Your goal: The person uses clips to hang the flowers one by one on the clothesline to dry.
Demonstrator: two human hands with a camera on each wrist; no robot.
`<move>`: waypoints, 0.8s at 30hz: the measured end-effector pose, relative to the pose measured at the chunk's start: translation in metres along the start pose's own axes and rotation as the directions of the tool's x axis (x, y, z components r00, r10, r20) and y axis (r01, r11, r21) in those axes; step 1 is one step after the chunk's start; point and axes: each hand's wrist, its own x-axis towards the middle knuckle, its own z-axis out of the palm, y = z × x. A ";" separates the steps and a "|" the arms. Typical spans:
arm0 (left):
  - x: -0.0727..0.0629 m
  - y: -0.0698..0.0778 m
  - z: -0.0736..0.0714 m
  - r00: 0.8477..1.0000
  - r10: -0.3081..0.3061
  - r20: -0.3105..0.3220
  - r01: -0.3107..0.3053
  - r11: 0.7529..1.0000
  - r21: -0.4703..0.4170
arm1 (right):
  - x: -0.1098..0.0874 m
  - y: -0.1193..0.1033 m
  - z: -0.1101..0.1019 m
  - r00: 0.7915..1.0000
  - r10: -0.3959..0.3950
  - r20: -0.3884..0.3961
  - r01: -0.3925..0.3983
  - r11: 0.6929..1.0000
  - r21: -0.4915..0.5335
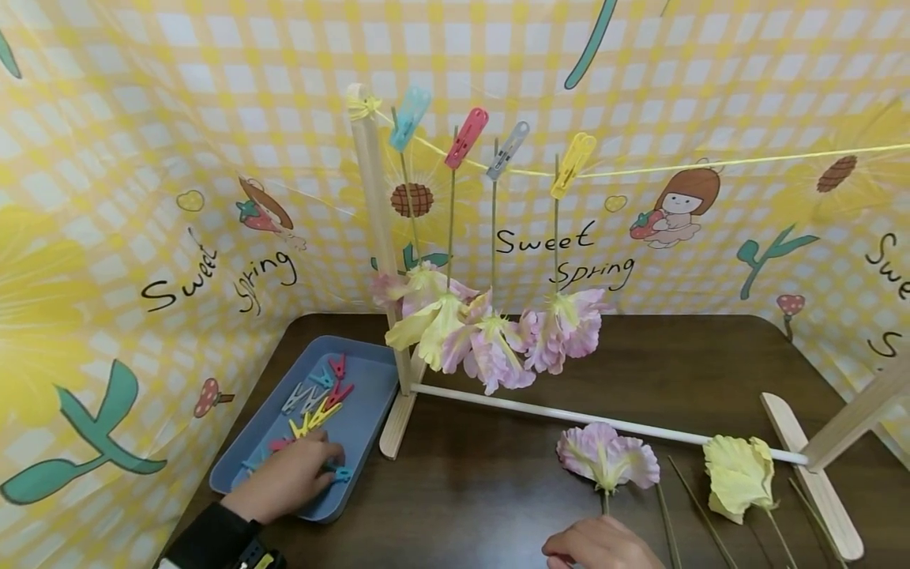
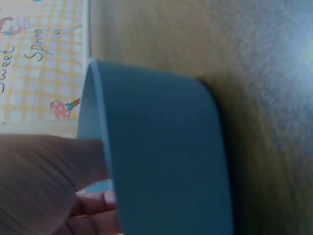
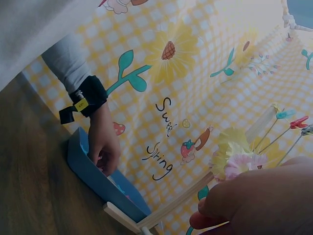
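Observation:
In the head view my left hand (image 1: 298, 472) reaches down into a blue tray (image 1: 373, 423) at the left. Its fingertips are at a blue clothespin (image 1: 342, 474); I cannot tell if they pinch it. The tray wall (image 2: 166, 147) hides the fingertips in the left wrist view. My right hand (image 1: 604, 544), low in the head view, holds the stem of a pink-and-cream artificial flower (image 1: 608, 457), bloom pointing away from me. Several flowers hang bloom-down from a yellow string (image 1: 711, 165), clipped by blue (image 1: 410, 118), red (image 1: 467, 138), grey (image 1: 508, 150) and yellow (image 1: 573, 164) clothespins.
Several more clothespins (image 1: 313, 419) lie in the tray. The string is tied to a wooden post (image 1: 373, 182); a white rod (image 1: 569, 412) joins the stand's feet. A yellow flower (image 1: 739, 478) and several stems lie at the right. Checked cloth (image 1: 711, 79) hangs behind the table.

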 end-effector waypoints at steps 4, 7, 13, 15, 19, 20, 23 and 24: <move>0.003 0.003 0.005 1.000 0.000 -0.028 0.001 0.999 0.055 | -0.001 -0.002 -0.001 0.999 0.046 0.017 -0.047 0.999 0.026; 0.004 0.003 0.007 0.998 0.053 -0.046 -0.049 0.996 0.077 | -0.002 -0.004 -0.002 0.996 0.087 0.029 -0.088 0.995 0.036; 0.002 -0.001 0.005 0.996 0.076 -0.051 -0.073 0.996 0.058 | -0.002 -0.006 -0.003 0.991 0.126 0.035 -0.126 0.992 0.005; 0.001 0.002 0.000 0.998 0.033 -0.053 -0.031 0.999 0.041 | -0.002 -0.006 -0.003 0.991 0.130 0.035 -0.130 0.992 -0.007; -0.008 0.016 -0.022 0.987 -0.054 -0.152 0.063 0.997 0.055 | 0.000 -0.008 -0.004 0.990 0.140 0.018 -0.139 0.990 -0.030; -0.011 0.023 -0.030 0.979 -0.056 -0.198 0.067 0.996 0.052 | 0.000 -0.009 -0.004 0.989 0.145 0.012 -0.144 0.989 -0.043; -0.016 0.051 -0.049 0.922 0.046 -0.385 -0.045 0.999 0.011 | 0.001 -0.014 -0.005 0.980 0.199 -0.013 -0.199 0.977 -0.075; -0.015 0.062 -0.052 0.885 0.122 -0.449 -0.142 0.990 -0.011 | 0.001 -0.016 -0.005 0.975 0.222 -0.023 -0.224 0.972 -0.078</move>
